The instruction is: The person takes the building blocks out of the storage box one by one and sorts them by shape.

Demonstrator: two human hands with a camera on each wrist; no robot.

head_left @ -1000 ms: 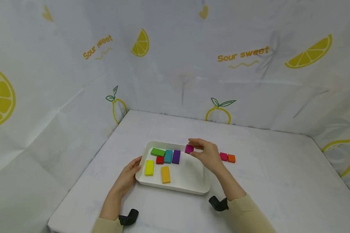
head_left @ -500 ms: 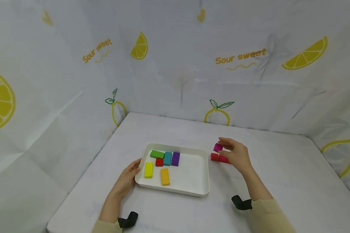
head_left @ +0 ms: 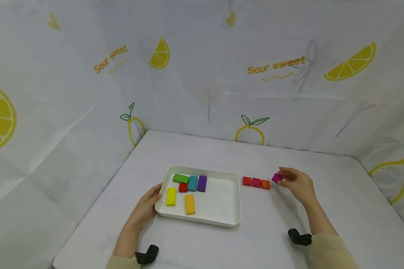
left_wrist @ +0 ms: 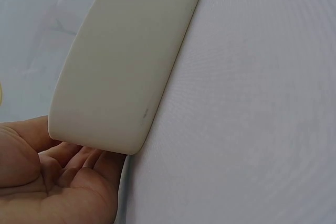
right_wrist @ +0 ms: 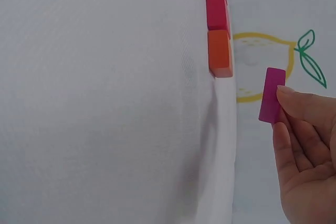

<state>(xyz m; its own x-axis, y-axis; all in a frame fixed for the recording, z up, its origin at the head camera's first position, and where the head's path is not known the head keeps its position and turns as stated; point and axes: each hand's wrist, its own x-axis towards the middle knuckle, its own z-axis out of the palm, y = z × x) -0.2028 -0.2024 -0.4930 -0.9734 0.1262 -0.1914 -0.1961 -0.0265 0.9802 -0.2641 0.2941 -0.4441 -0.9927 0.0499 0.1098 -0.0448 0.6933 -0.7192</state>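
My right hand (head_left: 299, 184) pinches a magenta block (head_left: 277, 178) between thumb and fingers, held up right of a short row on the table. In that row lie a red block (head_left: 247, 181), a pink block (head_left: 256, 182) and an orange block (head_left: 265, 184). The right wrist view shows the magenta block (right_wrist: 272, 95) upright at the fingertips. My left hand (head_left: 147, 205) grips the left end of a white tray (head_left: 219, 222); in the left wrist view its fingers (left_wrist: 79, 158) bend about the tray's end wall, partly hidden behind it.
Inside the tray lie a green block (head_left: 181, 178), a small red block (head_left: 183, 187), a teal block (head_left: 192, 183), a purple block (head_left: 202, 184), a yellow block (head_left: 171, 197) and an amber block (head_left: 190, 204). A lemon-print curtain (head_left: 195, 89) hangs behind the white table (head_left: 188, 246).
My right hand has carried the magenta block from above the tray to the right, past the row of blocks, and lowered it somewhat. My left hand stays at the tray.
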